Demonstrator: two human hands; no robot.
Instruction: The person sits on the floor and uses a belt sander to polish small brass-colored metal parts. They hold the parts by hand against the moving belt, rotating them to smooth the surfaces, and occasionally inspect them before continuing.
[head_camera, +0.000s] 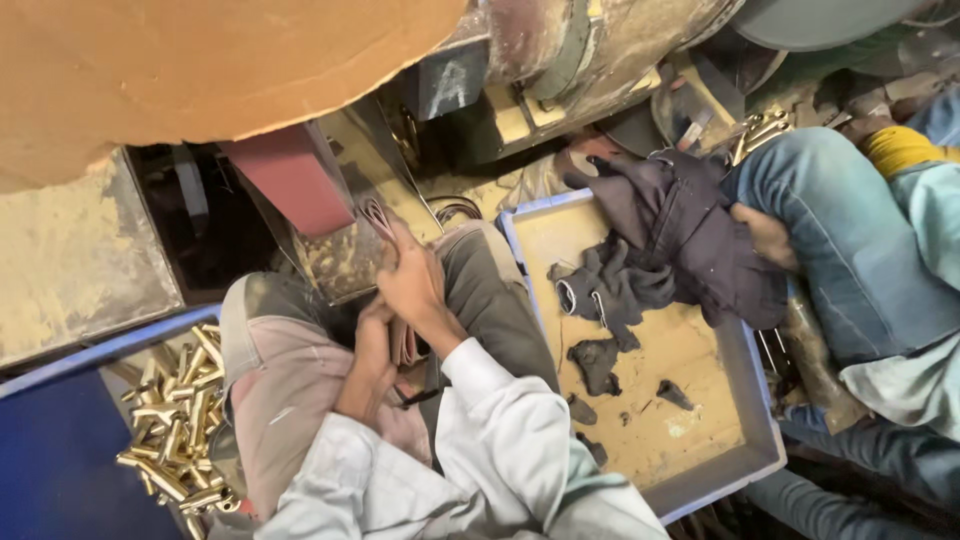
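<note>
Up close, both hands (395, 300) around a folded reddish abrasive strip (404, 340) (brass parts (180, 420) nearby)

Dusty blue tray (757, 440) carries dark cloth scraps (612, 290).

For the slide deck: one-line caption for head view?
Both hands grip a sanding belt beside a tray of brass parts.

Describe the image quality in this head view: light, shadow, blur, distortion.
Head view: even, soft light, no harsh glare; deep shadow in the dark opening under the machine. The orange-brown mass at top left looms large and soft-edged. The right hand and left hand are slightly soft, the brass pieces fairly crisp. The wide lens stretches the edges of the blue tray.
</note>
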